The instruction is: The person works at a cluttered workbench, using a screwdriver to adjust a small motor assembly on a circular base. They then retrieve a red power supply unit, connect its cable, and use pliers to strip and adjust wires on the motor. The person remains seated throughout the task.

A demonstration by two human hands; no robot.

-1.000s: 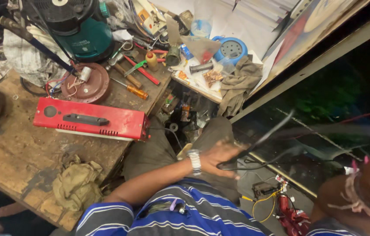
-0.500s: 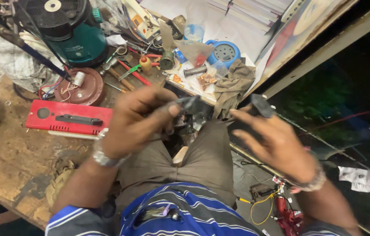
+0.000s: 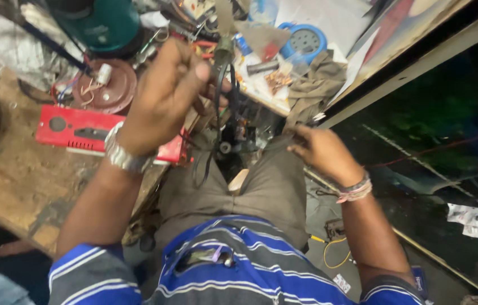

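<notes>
Two hands: both raised over the lap, above a cluttered wooden workbench [image 3: 7, 175].
Left hand [image 3: 165, 96]: at 11 o'clock, fingers closed around a black cable [image 3: 217, 107] that hangs down in a loop.
Right hand [image 3: 321, 152]: at 2 o'clock, fingers curled; whether it grips anything I cannot tell.
Nearby: red flat case [image 3: 75, 129] at 9 o'clock, touching nothing held.

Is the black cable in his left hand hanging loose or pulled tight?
Hanging loose: the black cable droops in a slack loop below the left hand.
</notes>
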